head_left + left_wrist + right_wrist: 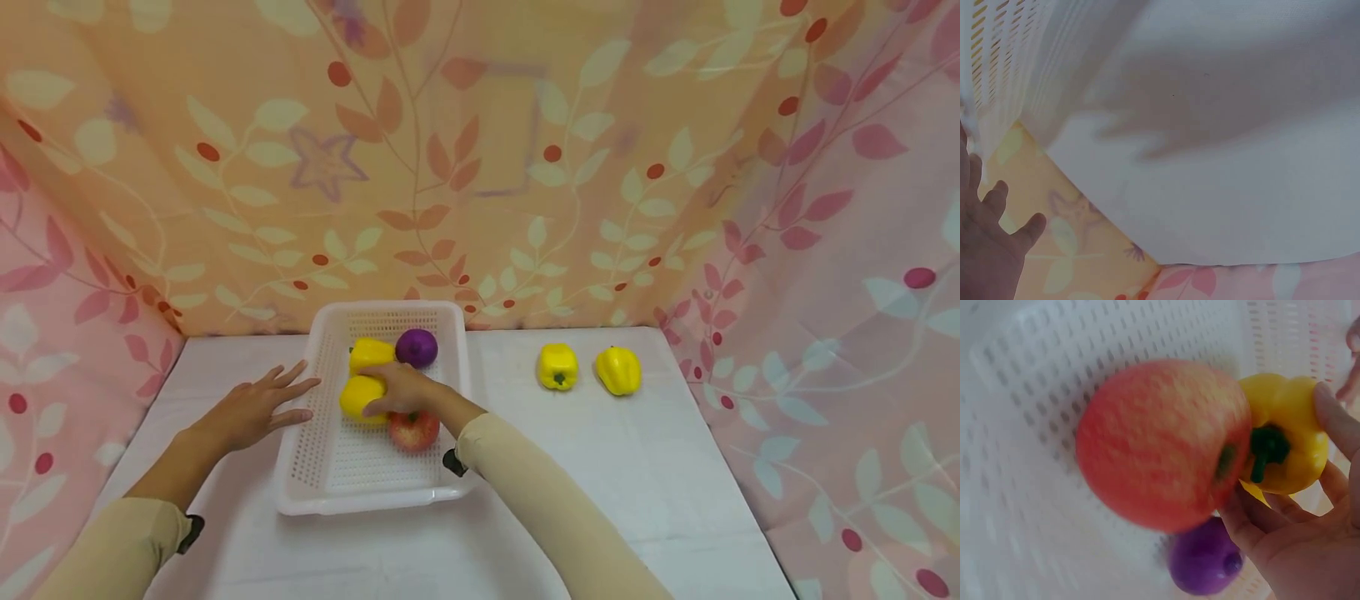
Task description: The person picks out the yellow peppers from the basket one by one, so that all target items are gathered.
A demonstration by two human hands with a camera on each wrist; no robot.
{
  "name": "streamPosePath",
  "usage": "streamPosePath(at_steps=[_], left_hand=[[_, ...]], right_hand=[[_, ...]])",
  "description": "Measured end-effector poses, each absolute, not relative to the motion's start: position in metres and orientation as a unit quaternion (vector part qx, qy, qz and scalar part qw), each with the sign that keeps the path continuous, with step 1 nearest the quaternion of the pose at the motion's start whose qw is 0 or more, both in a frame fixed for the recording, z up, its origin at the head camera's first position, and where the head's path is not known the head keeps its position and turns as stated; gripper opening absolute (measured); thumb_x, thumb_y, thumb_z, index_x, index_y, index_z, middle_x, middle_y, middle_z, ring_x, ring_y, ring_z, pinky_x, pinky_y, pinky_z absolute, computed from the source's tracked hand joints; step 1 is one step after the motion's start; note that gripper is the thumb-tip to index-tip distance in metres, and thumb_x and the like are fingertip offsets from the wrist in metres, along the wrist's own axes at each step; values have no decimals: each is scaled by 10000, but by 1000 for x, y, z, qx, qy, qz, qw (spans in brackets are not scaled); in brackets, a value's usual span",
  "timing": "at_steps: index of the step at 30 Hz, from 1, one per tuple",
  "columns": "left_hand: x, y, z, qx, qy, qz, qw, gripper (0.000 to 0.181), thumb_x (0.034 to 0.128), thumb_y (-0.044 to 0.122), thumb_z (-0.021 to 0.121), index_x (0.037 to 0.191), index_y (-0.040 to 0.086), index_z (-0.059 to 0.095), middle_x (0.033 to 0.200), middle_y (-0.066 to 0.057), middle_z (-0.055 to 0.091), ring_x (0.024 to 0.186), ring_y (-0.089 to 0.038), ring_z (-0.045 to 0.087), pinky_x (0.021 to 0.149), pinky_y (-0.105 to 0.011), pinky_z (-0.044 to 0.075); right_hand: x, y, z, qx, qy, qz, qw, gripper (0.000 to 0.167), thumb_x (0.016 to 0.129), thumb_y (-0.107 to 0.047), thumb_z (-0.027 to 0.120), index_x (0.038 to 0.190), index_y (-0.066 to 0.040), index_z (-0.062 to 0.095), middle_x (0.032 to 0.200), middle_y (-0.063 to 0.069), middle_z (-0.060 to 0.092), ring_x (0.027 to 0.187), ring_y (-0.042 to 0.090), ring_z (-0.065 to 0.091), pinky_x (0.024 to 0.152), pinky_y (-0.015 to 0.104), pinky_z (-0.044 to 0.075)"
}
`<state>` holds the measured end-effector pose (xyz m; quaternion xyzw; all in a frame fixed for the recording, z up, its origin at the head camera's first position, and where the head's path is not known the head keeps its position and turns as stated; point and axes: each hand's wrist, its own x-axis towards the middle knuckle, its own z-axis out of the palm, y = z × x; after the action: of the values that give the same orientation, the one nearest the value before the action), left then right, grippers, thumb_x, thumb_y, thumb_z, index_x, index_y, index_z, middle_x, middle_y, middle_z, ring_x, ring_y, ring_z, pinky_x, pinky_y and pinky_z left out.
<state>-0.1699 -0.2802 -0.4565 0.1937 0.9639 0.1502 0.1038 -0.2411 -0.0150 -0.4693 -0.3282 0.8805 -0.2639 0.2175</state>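
In the head view my right hand [405, 389] reaches into a white plastic basket [297, 487] and grips a yellow bell pepper [358, 401]. The right wrist view shows the thumb on one side of that bell pepper [1294, 406] and fingers on the other, its green stem exposed. Right beside it lies a red apple [415, 432], partly under the hand. Behind are a second yellow bell pepper [369, 354] and a round purple, onion-like thing [417, 348]. With fingers spread, my left hand [251, 411] is at the basket's left rim; whether it touches is unclear.
Two more yellow bell peppers, one upright [558, 367] and one tilted [618, 371], lie on the white table [592, 467] to the right of the basket. Patterned cloth [480, 167] hangs behind the table and along both sides.
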Motion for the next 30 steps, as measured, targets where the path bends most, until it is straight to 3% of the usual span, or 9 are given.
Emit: streamPosePath(at_steps=[12, 20, 25, 30], left_hand=[[-171, -282, -460, 198, 964, 149, 99, 672, 946, 507, 605, 1491, 138, 467, 1595, -216, 282, 1410, -543, 241, 1031, -766, 246], [-171, -281, -460, 199, 963, 150, 101, 679, 945, 508, 607, 1497, 141, 460, 1596, -218, 277, 1415, -542, 232, 1030, -767, 243], [-172, -282, -462, 197, 963, 152, 101, 686, 943, 515, 604, 1502, 147, 452, 1600, -214, 272, 1420, -538, 223, 1034, -767, 235], [-172, -284, -463, 196, 963, 154, 99, 688, 944, 521, 601, 1503, 149, 451, 1603, -211, 267, 1421, -540, 221, 1036, -767, 227]], right_hand=[[-236, 28, -439, -363, 884, -265, 131, 715, 867, -470, 743, 1471, -182, 494, 1221, 9, 610, 976, 111, 523, 787, 224, 452], [-222, 70, -425, -327, 888, -310, 91, 719, 851, -516, 738, 1477, -269, 484, 1170, -22, 579, 970, 127, 531, 787, 259, 483], [-220, 101, -422, -294, 897, -323, 64, 721, 844, -524, 748, 1476, -298, 483, 1295, 4, 572, 1044, 162, 552, 842, 333, 501], [-220, 131, -419, -283, 898, -338, 17, 731, 850, -516, 749, 1477, -249, 485, 1464, 20, 500, 1167, 198, 548, 909, 386, 516]])
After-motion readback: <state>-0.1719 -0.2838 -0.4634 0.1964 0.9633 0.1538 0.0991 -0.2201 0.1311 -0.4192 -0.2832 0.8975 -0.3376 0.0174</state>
